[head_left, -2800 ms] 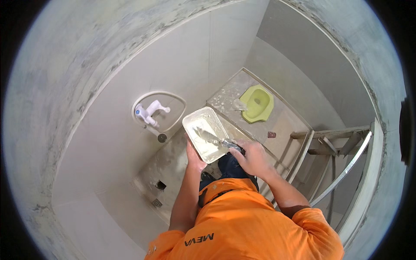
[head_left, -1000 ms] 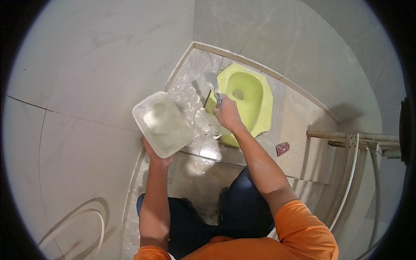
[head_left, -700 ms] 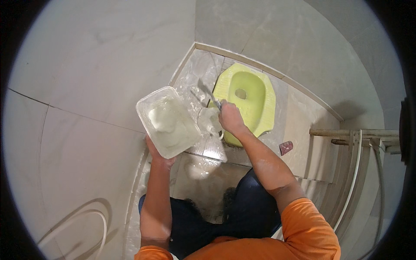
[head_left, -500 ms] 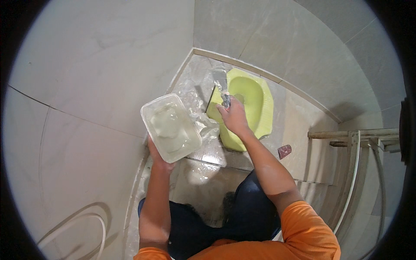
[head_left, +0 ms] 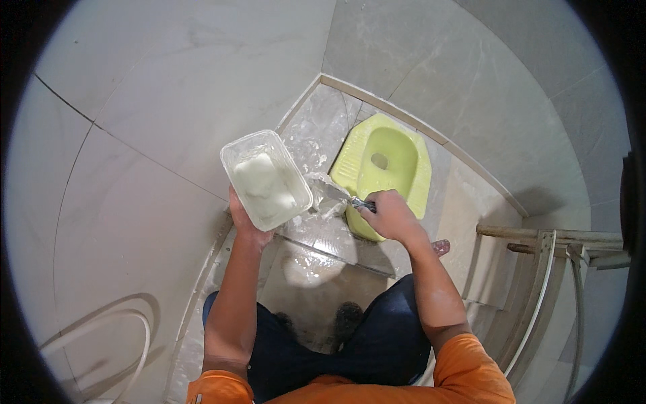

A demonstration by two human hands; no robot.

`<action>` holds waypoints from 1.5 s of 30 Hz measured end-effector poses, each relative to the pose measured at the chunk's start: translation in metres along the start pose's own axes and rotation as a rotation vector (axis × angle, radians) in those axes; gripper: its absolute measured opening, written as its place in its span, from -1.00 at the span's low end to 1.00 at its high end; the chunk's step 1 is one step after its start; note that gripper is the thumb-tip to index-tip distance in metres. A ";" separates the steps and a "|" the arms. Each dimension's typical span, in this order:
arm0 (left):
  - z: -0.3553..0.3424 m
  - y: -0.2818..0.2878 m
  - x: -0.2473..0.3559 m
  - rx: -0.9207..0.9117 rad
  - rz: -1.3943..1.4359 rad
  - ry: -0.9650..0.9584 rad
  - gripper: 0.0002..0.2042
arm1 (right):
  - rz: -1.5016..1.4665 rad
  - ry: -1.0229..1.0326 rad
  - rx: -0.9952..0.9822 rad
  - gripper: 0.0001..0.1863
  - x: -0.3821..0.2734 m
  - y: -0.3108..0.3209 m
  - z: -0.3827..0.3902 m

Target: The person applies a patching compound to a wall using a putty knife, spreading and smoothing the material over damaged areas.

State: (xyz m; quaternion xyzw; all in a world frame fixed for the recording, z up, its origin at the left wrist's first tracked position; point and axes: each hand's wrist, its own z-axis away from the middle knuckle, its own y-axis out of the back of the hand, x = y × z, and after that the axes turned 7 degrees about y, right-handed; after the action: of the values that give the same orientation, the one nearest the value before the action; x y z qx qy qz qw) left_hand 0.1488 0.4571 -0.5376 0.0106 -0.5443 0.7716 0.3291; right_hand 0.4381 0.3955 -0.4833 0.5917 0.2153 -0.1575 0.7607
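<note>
My left hand [head_left: 243,219] holds up a clear plastic tub [head_left: 293,165] from beneath and beside it. White paste [head_left: 259,183] lies inside, and the tub is tilted so its opening shows. A putty knife [head_left: 364,204] is gripped by its dark handle in my right hand [head_left: 391,214], its blade pointing left toward the tub's right side. Whether the blade touches the tub cannot be told. Beyond my right hand sits a yellow-green squat toilet pan [head_left: 418,192], set into the floor. Crumpled clear plastic film and white smears lie on the floor left of the pan.
A wooden frame [head_left: 515,233] with a white hose over it stands at the right. A dark red piece [head_left: 441,248] lies on the floor, partly behind my right forearm. Tiled walls meet at the far corner. Another white hose [head_left: 145,337] curves at lower left.
My right hand has come down and back from over the pan, swinging the putty knife's blade from pointing away to pointing left at the tub. The left hand keeps holding the tub.
</note>
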 end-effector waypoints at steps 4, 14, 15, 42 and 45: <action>0.002 -0.003 -0.001 0.071 0.007 -0.008 -0.41 | 0.133 -0.064 -0.084 -0.64 0.000 -0.033 -0.020; 0.013 0.053 0.013 -0.063 0.112 -0.009 -0.40 | 0.123 -0.205 -0.065 -0.70 -0.009 -0.064 -0.063; 0.015 0.056 0.014 -0.068 0.113 -0.011 -0.38 | 0.124 -0.209 -0.060 -0.70 -0.005 -0.067 -0.066; 0.009 0.044 0.021 -0.009 -0.138 -0.123 -0.21 | -0.589 -0.522 -0.010 -0.56 0.124 -0.141 -0.069; 0.011 0.043 0.019 -0.032 -0.111 -0.138 -0.23 | -0.693 -0.498 0.011 -0.67 0.117 -0.110 -0.065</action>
State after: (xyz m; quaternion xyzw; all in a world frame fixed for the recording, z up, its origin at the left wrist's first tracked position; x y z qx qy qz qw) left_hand 0.1075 0.4489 -0.5613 0.0885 -0.5764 0.7410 0.3330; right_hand 0.4748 0.4328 -0.6491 0.4323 0.2105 -0.5431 0.6884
